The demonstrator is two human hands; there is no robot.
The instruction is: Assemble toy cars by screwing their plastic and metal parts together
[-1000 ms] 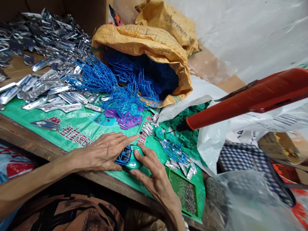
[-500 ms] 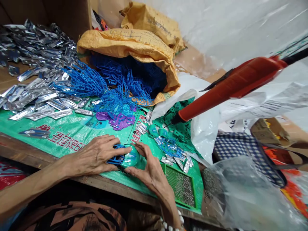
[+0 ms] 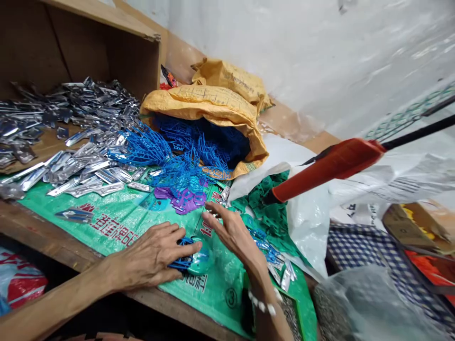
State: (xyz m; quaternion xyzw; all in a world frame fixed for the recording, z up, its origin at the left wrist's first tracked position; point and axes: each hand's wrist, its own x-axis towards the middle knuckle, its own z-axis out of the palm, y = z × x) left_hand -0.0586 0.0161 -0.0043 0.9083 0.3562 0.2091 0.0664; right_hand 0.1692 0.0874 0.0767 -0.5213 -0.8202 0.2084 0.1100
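Observation:
My left hand (image 3: pixel 156 255) is closed over a small blue plastic lattice frame (image 3: pixel 184 254) on the green sheet, pressing it down. Beside the frame, partly under the index fingertip, lies a round translucent green piece (image 3: pixel 201 261). My right hand (image 3: pixel 229 232) hovers to the right of them, thumb and fingers apart, nothing in its grasp. Its fingertips are close to a small pile of purple plastic pieces (image 3: pixel 188 202). Several blue frames (image 3: pixel 142 147) are heaped behind, spilling from a yellow woven sack (image 3: pixel 199 102).
Shiny metal pieces (image 3: pixel 85 166) are piled at the left. A red-handled tool (image 3: pixel 320 168) slants in from the right above green parts (image 3: pixel 270 189) in a white bag. A green tray (image 3: pixel 297 312) of small metal bits sits partly behind my right wrist.
My right hand has let go of the round green piece and moved up toward the purple pieces. My left hand still holds the blue frame. The camera view has shifted.

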